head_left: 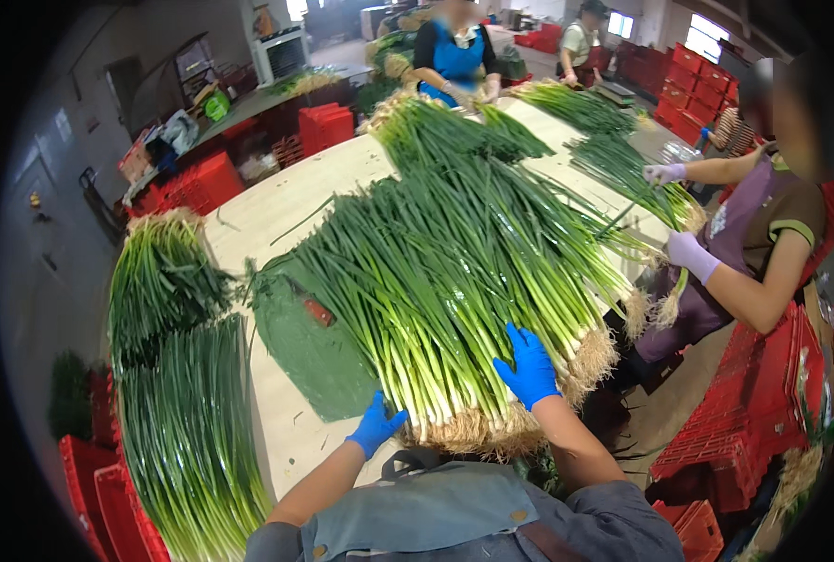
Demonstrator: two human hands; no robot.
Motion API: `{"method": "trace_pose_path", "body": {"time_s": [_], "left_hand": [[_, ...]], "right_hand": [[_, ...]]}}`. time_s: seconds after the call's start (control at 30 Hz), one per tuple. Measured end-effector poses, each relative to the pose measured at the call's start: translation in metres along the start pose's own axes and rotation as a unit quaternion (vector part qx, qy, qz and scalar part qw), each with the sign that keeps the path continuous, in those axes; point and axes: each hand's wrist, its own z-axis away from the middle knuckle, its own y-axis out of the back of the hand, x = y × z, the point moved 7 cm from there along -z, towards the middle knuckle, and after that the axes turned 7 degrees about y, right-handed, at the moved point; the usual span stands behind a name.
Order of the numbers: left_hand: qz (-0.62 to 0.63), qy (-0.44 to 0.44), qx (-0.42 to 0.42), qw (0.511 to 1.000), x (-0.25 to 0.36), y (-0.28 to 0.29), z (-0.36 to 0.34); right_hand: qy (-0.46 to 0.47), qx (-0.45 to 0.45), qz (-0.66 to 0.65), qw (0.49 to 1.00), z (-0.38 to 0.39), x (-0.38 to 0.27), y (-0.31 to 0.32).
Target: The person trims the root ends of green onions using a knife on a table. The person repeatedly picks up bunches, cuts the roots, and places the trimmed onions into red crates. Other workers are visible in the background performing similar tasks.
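Note:
A broad pile of long green leek-like stalks (435, 318) lies before me, white bases and stringy tan roots (492, 426) toward my body. My left hand (376, 426), in a blue glove, rests at the pile's near left corner with its fingers apart. Spread over the white stalks near the right-hand roots is my right hand (529, 367), also gloved in blue. Neither hand is closed round any stalks. A short red handle (318, 312), its other end hard to make out, lies left of the pile on a dark green sheet (314, 365).
More stalks are stacked on the pale table's (276, 197) left side (192, 431). At right a co-worker in purple gloves (693, 255) handles stalks; another in a blue apron (457, 61) stands across. Red crates (745, 412) stand at right, others at left (89, 487).

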Motion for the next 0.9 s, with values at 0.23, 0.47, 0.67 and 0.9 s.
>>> {"method": "trace_pose_path", "body": {"time_s": [0.23,0.47,0.67,0.9], "left_hand": [[0.099,0.034,-0.037,0.994,0.041,0.011,0.024],[0.081,0.056,-0.082,0.992,0.015,0.008,0.009],[0.058,0.008,-0.099,0.993,-0.007,0.009,0.007],[0.056,-0.055,-0.141,0.987,-0.014,0.004,-0.001]], "right_hand": [[-0.068,0.057,0.061,0.994,-0.008,0.019,0.031],[-0.139,-0.014,0.042,0.989,-0.008,0.041,0.003],[-0.145,-0.039,0.047,0.988,-0.015,0.024,-0.009],[-0.177,-0.087,-0.067,0.978,-0.028,0.043,-0.013]]}}
